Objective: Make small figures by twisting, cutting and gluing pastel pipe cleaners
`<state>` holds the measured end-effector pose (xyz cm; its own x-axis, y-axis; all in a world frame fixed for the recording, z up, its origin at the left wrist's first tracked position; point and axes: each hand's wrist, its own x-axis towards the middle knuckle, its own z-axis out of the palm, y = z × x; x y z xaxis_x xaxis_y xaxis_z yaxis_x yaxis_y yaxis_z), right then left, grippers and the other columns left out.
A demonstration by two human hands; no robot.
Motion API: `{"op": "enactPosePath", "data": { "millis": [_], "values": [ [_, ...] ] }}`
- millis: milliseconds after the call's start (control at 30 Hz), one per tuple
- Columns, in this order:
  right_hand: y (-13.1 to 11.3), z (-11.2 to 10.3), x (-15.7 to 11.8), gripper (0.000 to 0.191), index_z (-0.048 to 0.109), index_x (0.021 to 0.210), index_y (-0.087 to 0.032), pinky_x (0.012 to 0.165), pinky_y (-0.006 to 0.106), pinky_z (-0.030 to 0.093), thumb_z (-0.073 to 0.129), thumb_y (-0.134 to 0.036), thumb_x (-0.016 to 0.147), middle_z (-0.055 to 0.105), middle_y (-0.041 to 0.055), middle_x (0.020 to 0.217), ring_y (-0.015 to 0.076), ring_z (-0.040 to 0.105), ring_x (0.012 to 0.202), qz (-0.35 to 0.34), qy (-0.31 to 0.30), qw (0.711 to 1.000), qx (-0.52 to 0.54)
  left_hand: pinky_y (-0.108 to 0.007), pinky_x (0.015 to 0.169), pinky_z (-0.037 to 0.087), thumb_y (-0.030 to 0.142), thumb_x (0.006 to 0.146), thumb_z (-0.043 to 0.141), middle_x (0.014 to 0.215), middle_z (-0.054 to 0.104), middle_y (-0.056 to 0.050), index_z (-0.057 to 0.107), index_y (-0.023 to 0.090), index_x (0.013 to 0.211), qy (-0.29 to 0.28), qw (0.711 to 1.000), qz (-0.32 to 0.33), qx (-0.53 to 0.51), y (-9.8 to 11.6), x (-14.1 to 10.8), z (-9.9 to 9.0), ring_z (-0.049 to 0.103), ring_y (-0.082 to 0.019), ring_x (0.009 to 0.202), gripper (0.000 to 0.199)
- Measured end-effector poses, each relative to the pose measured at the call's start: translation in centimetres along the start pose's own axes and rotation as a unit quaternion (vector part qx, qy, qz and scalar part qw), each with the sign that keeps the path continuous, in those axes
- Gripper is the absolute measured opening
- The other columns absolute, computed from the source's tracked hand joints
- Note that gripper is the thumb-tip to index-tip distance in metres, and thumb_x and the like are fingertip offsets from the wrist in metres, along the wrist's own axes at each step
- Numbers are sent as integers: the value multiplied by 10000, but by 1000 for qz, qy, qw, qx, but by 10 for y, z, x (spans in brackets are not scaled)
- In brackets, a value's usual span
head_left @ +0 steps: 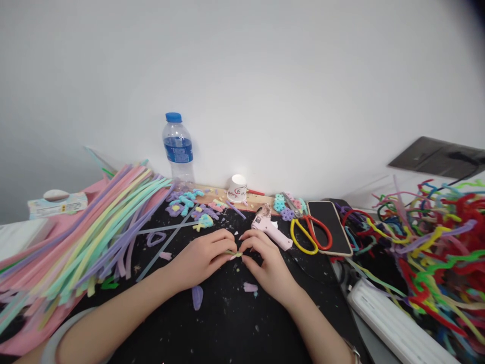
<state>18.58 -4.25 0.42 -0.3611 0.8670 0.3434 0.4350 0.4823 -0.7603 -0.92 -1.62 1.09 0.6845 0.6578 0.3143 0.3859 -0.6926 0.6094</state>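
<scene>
My left hand (206, 254) and my right hand (267, 262) meet over the black work mat. Between their fingertips is a small yellow-green piece of pipe cleaner (236, 254), pinched from both sides and mostly covered by the fingers. A purple leaf-shaped piece (197, 298) lies just below my left hand. A short pale pink piece (250, 287) rests on the mat near my right thumb. Beyond my right hand lies a pink hot glue gun (272, 230), beside scissors (311, 235) with one yellow and one red handle loop.
Pastel pipe cleaners (113, 217) spread in a thick bundle at left; tangled bright ones (447, 253) heap at right. A water bottle (178, 149), a paper cup (237, 188) and fuzzy flower shapes (185, 202) stand along the wall. A phone (333, 227) and a white power strip (394, 323) lie rightward.
</scene>
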Motion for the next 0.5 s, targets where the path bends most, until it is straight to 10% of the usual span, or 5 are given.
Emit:
{"op": "enactPosePath", "data": {
  "millis": [500],
  "values": [
    [-3,-1,1,219,554,854,-219,884,321,423,504,-22,773,534,50,1013,174,523,1001,5,-14,1000,-3,-253,790,436,158,880,438,948,562,-44,575,191,877,5,1000,3,-6,-8,-2,7,541,-144,872,141]
  ]
}}
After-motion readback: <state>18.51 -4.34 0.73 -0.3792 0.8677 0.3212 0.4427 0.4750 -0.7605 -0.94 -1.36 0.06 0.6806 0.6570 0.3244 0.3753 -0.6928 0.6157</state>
